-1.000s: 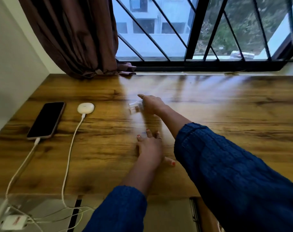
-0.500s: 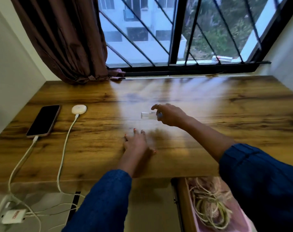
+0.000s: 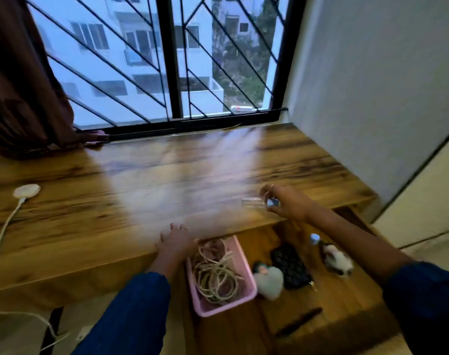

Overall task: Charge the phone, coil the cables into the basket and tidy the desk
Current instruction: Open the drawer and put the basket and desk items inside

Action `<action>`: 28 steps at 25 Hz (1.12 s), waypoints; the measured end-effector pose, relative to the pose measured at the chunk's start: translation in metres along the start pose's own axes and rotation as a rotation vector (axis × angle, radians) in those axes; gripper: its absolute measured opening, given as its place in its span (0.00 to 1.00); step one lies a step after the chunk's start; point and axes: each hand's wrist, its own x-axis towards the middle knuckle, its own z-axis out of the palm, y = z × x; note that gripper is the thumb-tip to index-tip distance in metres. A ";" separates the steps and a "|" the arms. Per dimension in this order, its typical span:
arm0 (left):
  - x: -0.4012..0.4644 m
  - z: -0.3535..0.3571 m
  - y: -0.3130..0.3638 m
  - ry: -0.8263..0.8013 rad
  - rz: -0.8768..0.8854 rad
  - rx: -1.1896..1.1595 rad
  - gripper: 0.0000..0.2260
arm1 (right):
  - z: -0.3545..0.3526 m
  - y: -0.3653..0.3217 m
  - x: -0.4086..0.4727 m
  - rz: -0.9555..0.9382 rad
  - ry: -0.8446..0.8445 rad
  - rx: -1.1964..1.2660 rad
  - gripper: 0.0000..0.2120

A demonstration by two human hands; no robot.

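My right hand [image 3: 288, 202] holds a small clear bottle [image 3: 255, 203] sideways just above the right end of the wooden desk [image 3: 115, 201]. My left hand [image 3: 176, 242] rests flat near the desk's front edge, fingers spread, holding nothing. Below the front edge, a pink basket [image 3: 224, 307] holds coiled beige cables [image 3: 217, 274] on a lower wooden surface [image 3: 320, 316]. A white round charger case [image 3: 26, 190] with its white cable [image 3: 3, 231] lies at the desk's far left. The phone is almost out of frame at the left edge.
On the lower surface beside the basket lie a grey-white fluffy pouch [image 3: 268, 279], a black patterned pouch [image 3: 291, 266], a small capped bottle [image 3: 315, 238] and a white furry item [image 3: 338, 258]. A barred window and brown curtain [image 3: 21, 85] back the desk; a wall [image 3: 372, 85] stands right.
My right hand has carried the clear bottle rightward across the desk. The view has swung right, so the basket and lower surface show and the phone has left the frame.
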 end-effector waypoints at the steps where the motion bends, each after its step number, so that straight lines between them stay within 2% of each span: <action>1: -0.011 0.006 0.013 -0.011 0.031 0.021 0.29 | -0.006 0.016 -0.021 0.031 0.009 -0.016 0.18; 4: -0.044 0.021 0.051 -0.056 0.115 0.062 0.32 | -0.014 0.054 -0.081 0.082 0.028 -0.034 0.18; 7: -0.066 0.034 0.073 -0.132 0.229 0.179 0.35 | -0.006 0.083 -0.123 0.150 0.006 0.008 0.15; 9: -0.076 0.045 0.080 -0.128 0.292 0.243 0.38 | 0.006 0.098 -0.141 0.212 -0.019 0.018 0.13; 12: -0.096 0.068 0.090 -0.052 0.328 0.169 0.37 | 0.031 0.117 -0.160 0.277 -0.073 0.038 0.13; 16: -0.124 0.110 0.100 -0.034 0.433 0.103 0.34 | 0.079 0.130 -0.173 0.282 -0.166 0.028 0.13; 20: -0.144 0.138 0.107 -0.073 0.527 0.143 0.38 | 0.110 0.140 -0.178 0.326 -0.220 0.054 0.10; 23: -0.150 0.152 0.113 -0.086 0.603 0.151 0.45 | 0.107 0.147 -0.180 0.357 -0.149 0.151 0.10; 28: -0.151 0.152 0.119 -0.093 0.603 0.146 0.43 | 0.084 0.151 -0.175 0.290 -0.024 0.218 0.09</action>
